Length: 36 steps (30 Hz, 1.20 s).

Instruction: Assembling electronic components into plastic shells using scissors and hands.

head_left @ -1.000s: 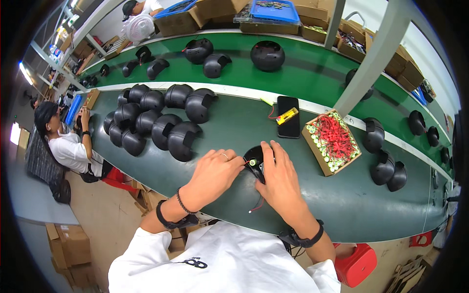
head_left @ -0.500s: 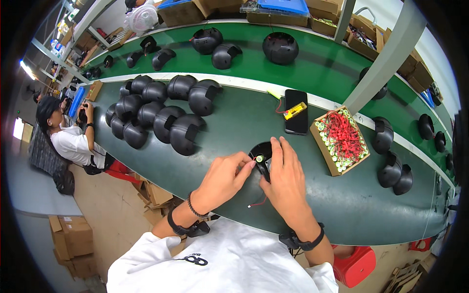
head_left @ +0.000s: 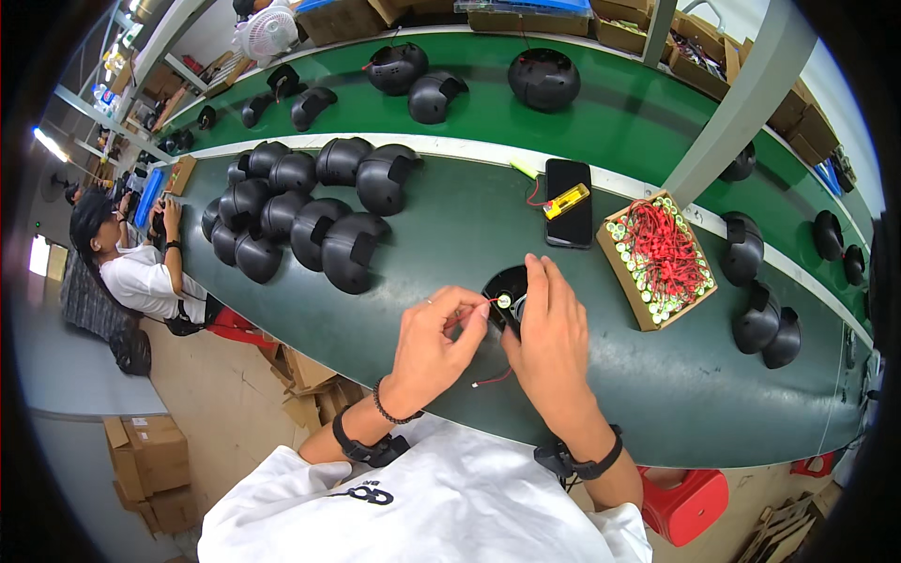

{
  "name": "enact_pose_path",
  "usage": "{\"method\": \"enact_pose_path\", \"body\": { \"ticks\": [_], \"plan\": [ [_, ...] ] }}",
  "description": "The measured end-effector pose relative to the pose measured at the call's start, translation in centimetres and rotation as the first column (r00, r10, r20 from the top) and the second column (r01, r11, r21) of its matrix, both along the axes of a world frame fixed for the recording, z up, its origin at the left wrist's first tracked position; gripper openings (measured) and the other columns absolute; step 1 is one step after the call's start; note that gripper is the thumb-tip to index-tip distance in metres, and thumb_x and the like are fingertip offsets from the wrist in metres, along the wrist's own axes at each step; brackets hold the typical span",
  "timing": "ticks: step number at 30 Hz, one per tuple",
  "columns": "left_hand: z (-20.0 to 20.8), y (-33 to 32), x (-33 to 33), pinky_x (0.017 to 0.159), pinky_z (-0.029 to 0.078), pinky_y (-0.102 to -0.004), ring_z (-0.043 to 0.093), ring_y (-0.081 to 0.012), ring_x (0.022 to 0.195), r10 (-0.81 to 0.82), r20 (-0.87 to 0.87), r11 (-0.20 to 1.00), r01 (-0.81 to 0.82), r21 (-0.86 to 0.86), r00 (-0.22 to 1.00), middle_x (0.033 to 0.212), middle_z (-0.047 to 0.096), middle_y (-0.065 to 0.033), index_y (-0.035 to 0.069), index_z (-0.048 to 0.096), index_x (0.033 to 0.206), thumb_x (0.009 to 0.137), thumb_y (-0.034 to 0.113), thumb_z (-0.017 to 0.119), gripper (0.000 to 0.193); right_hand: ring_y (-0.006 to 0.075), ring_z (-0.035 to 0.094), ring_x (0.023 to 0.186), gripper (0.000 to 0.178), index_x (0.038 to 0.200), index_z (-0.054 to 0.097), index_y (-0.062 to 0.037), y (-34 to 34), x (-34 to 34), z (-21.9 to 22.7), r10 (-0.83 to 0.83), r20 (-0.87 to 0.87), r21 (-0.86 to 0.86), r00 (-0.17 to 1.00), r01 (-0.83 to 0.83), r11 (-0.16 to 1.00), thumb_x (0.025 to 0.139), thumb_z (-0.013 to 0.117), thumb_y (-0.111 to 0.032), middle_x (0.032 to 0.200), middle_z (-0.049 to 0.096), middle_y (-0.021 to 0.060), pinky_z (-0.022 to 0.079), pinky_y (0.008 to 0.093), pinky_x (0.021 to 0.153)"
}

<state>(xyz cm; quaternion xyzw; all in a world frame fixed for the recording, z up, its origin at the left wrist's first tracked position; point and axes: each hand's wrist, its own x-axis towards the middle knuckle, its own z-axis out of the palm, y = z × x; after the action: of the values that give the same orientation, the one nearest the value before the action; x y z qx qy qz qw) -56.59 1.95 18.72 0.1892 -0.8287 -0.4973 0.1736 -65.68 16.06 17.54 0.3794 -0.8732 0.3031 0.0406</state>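
Note:
My right hand [head_left: 552, 342] holds a black plastic shell [head_left: 507, 281] above the green bench, its fingers closed along the shell's right side. Within the shell sits a small cylindrical battery cell [head_left: 504, 301] with a pale green-white end. Thumb and forefinger of my left hand [head_left: 434, 340] pinch a thin red wire at the shell's left edge, next to the cell. A second stretch of red wire [head_left: 495, 378] hangs below the shell and ends in a small white connector. My palms hide much of the shell.
Many black shells [head_left: 282, 214] cluster at the left of the bench [head_left: 450, 235]. Beyond my hands lie a phone [head_left: 569, 174] with a yellow battery piece [head_left: 566, 202], and a cardboard box [head_left: 627, 272] of wired cells. A conveyor [head_left: 469, 103] carries more shells. A co-worker [head_left: 141, 272] sits at left.
My left hand has drawn slightly back from the cell, and more red wire shows between its fingertips and the cell. The right hand keeps its hold on the shell.

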Motion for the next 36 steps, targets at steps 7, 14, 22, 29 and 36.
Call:
{"method": "enact_pose_path", "body": {
  "ticks": [7, 14, 22, 29, 36],
  "plan": [
    [0.6, -0.3, -0.5, 0.062, 0.047, -0.0263, 0.064, -0.0124, 0.070, -0.001, -0.102, 0.984, -0.017, -0.177, 0.995, 0.085, 0.071, -0.0088, -0.001, 0.074, 0.103, 0.095, 0.001, 0.073, 0.008, 0.0375, 0.060, 0.128, 0.067, 0.149, 0.049, 0.0008, -0.7, 1.0, -0.5, -0.091, -0.122, 0.053, 0.988, 0.098, 0.994, 0.086, 0.070, -0.003, 0.145, 0.054, 0.0243, 0.050, 0.0465, 0.101],
    [0.8, -0.2, -0.4, 0.064, 0.050, -0.0271, 0.067, -0.0157, 0.074, -0.071, -0.065, 0.984, 0.059, -0.168, 0.995, 0.089, 0.072, -0.0099, -0.001, 0.074, 0.103, 0.093, -0.001, 0.072, 0.010, 0.0368, 0.061, 0.128, 0.067, 0.149, 0.049, 0.0000, -0.9, 0.9, -1.0, -0.101, -0.168, 0.068, 0.981, 0.114, 0.991, 0.087, 0.072, -0.006, 0.145, 0.054, 0.0239, 0.051, 0.0467, 0.099],
    [-1.5, 1.0, 0.6, 0.064, 0.055, -0.0289, 0.070, -0.0178, 0.073, -0.094, -0.093, 0.985, 0.079, -0.151, 0.991, 0.089, 0.072, -0.0112, -0.002, 0.073, 0.101, 0.092, -0.002, 0.072, 0.010, 0.0392, 0.059, 0.130, 0.084, 0.154, 0.043, -0.0003, -0.6, 0.6, -0.7, -0.099, -0.045, 0.050, 0.994, 0.101, 0.994, 0.080, 0.081, -0.010, 0.149, 0.052, 0.0244, 0.049, 0.0487, 0.100],
    [-2.6, 1.6, 0.2, 0.059, 0.053, -0.0298, 0.068, -0.0184, 0.064, -0.036, -0.146, 0.963, -0.005, -0.270, 0.989, 0.083, 0.068, -0.0097, 0.000, 0.073, 0.100, 0.091, -0.003, 0.073, 0.009, 0.0398, 0.058, 0.132, 0.091, 0.155, 0.040, 0.0002, -0.2, 0.0, -0.5, -0.064, 0.045, -0.010, 0.997, 0.065, 0.998, 0.076, 0.085, -0.008, 0.151, 0.051, 0.0248, 0.048, 0.0499, 0.101],
    [-4.5, 1.7, -0.4, 0.056, 0.048, -0.0332, 0.061, -0.0193, 0.057, -0.021, -0.184, 0.913, -0.056, -0.405, 0.983, 0.076, 0.063, -0.0080, 0.002, 0.072, 0.100, 0.088, -0.003, 0.075, 0.013, 0.0410, 0.058, 0.131, 0.091, 0.156, 0.039, 0.0021, -0.5, -0.1, -0.7, -0.060, 0.023, 0.007, 0.998, 0.060, 0.998, 0.078, 0.084, -0.009, 0.150, 0.051, 0.0264, 0.049, 0.0501, 0.101]
  ]
}}
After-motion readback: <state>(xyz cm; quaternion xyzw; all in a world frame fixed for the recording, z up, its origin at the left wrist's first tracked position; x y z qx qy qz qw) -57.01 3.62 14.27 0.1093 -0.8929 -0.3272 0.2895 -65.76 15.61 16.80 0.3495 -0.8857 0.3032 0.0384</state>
